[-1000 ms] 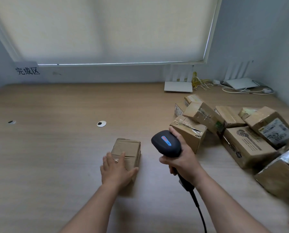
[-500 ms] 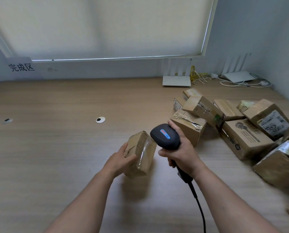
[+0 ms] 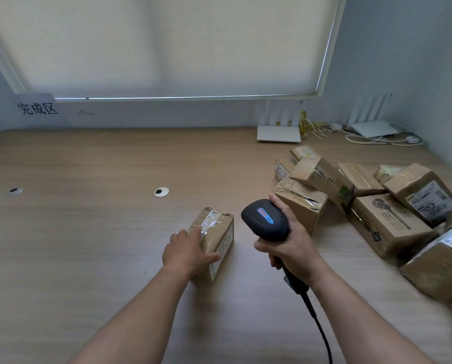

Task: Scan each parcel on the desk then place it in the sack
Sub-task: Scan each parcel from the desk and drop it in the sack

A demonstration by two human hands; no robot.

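- Your left hand [image 3: 186,252] hides the small parcel [image 3: 215,239]'s near top.
- At 3 o'clock, a blurred box [image 3: 441,266] runs off the edge.
- The parcel's side label [image 3: 223,249] is too small to read.

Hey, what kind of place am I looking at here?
Likely a small parcel-handling or mailroom desk. A pile of taped cardboard parcels sits on the wooden desk, the right hand grips a corded barcode scanner, and a wall sign marks a zone.
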